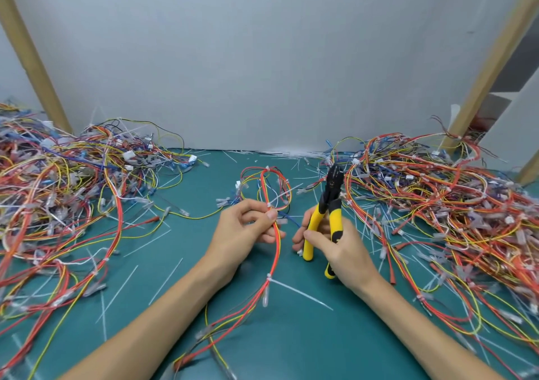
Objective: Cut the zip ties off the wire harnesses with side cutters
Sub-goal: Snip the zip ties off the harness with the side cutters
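My left hand (248, 228) pinches a red, orange and yellow wire harness (275, 242) just below a white zip tie (269, 204) at the base of its loop. A second zip tie (269, 278) with a long tail sits lower on the same harness. My right hand (335, 245) grips the yellow handles of the side cutters (326, 213), which stand upright with the black jaws pointing away, right of the harness and apart from it.
Big tangled heaps of harnesses lie at the left (58, 193) and right (452, 204) of the green mat (291, 336). Cut white zip-tie tails (145, 245) are scattered over the mat. A grey wall and two wooden posts (32, 58) stand behind.
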Demonstrator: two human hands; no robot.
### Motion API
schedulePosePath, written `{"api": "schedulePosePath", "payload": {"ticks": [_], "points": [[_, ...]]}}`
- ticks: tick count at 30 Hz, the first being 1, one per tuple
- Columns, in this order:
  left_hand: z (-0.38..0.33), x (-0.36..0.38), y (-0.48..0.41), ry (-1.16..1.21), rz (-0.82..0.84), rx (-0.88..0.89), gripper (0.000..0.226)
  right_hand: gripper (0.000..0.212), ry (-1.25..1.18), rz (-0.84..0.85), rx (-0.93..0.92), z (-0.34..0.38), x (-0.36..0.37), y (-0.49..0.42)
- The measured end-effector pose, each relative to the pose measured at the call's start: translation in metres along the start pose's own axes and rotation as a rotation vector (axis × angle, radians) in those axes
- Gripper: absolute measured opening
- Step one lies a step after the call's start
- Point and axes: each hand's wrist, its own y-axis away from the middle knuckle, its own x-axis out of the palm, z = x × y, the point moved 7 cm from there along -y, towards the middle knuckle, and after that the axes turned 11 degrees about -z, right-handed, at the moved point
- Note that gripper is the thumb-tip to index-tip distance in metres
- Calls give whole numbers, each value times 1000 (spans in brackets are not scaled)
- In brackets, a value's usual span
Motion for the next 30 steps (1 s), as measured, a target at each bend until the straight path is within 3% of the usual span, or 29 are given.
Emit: {"api": "schedulePosePath", "payload": {"ticks": [5, 11, 15, 18, 21, 25, 30], "points": [[1, 1, -1, -27, 11, -12, 17, 16, 175, 15, -112, 3, 3, 2], [3, -1, -3, -17, 6, -12, 21, 7, 292, -160, -152, -2, -9, -2], [2, -1, 0, -12, 6, -16, 22, 20, 441, -317, -299, 8, -21, -2], [0, -2, 2, 8, -2, -27, 24, 29, 712, -302, -392, 14, -30, -4], [-1, -2, 2, 24, 5, -31, 20, 34, 983, -237, -388, 10, -35, -9], [-3, -2, 2, 6, 13, -14, 12, 28, 1029, -256, -361, 10, -37, -11], [0, -4, 1, -11, -1, -9, 17, 30, 1243, -276, -302, 1, -39, -12]]}}
